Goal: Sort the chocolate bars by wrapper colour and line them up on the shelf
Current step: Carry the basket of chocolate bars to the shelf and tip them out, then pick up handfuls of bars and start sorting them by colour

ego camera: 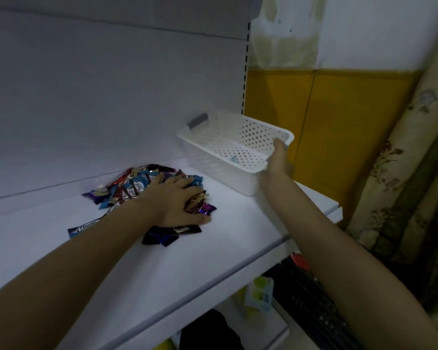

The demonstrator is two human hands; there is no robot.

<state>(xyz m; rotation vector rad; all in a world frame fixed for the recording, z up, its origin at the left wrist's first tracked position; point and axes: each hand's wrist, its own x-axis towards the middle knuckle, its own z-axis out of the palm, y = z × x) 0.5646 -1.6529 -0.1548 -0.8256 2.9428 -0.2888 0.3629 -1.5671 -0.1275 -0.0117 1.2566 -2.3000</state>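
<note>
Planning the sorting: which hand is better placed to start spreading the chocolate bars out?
Left. The left hand lies on the pile of chocolate bars, while the right hand grips the rim of the white basket.

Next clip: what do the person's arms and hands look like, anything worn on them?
No sleeves or gloves: the left arm and right arm are bare up to the frame edge. The left hand and right hand show no ring, watch or bracelet, though dim light could hide small detail.

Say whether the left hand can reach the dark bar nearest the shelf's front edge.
Likely yes: the left hand rests on the pile beside the dark bar, which lies uncovered; the right hand holds the basket.
</note>
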